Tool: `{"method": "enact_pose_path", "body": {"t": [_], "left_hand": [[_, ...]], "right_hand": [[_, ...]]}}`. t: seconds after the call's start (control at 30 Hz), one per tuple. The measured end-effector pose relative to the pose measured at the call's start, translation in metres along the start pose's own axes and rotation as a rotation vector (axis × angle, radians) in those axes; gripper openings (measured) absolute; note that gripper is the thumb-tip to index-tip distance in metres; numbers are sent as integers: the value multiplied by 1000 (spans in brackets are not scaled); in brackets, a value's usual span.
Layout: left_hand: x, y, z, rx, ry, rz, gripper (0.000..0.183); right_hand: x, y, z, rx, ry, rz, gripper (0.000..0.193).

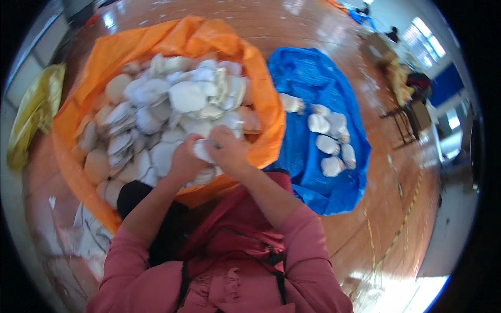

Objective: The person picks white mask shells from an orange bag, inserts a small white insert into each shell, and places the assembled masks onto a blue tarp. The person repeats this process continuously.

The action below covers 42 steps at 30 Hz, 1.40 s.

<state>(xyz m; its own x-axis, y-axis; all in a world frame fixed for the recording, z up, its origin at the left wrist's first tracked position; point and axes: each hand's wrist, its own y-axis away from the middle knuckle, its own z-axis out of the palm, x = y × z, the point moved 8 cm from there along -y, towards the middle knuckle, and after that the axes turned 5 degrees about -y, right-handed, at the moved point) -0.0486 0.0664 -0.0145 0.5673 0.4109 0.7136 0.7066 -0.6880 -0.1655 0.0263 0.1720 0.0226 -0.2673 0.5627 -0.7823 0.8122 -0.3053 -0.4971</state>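
We record one white pad (202, 153), clamped between left hand (187, 157) and right hand (229, 151) over the near side of the orange sack (267, 117), where, we judge, a slackened grip could lose it among the heaped pads (188, 97).

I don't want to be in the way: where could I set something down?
Mostly bare: floor between the blue sheet and striped line, and the blue sheet's near end, below its white pieces. Crowded: the heaped orange sheet, where left hand and right hand hold a white piece.
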Motion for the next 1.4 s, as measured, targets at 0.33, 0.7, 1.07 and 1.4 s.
{"method": "enact_pose_path", "body": {"t": [0.33, 0.7, 1.07, 1.4], "left_hand": [[31, 13, -27, -165, 231, 9, 60], [59, 25, -35, -152, 218, 247, 62], [40, 9, -34, 16, 67, 24, 57], [36, 1, -25, -121, -233, 30, 43]], "right_hand": [[11, 10, 4, -91, -850, 409, 3], [-7, 11, 11, -229, -1320, 500, 9], [19, 3, -8, 45, -703, 491, 6], [2, -4, -19, 68, 198, 0, 15]]}}
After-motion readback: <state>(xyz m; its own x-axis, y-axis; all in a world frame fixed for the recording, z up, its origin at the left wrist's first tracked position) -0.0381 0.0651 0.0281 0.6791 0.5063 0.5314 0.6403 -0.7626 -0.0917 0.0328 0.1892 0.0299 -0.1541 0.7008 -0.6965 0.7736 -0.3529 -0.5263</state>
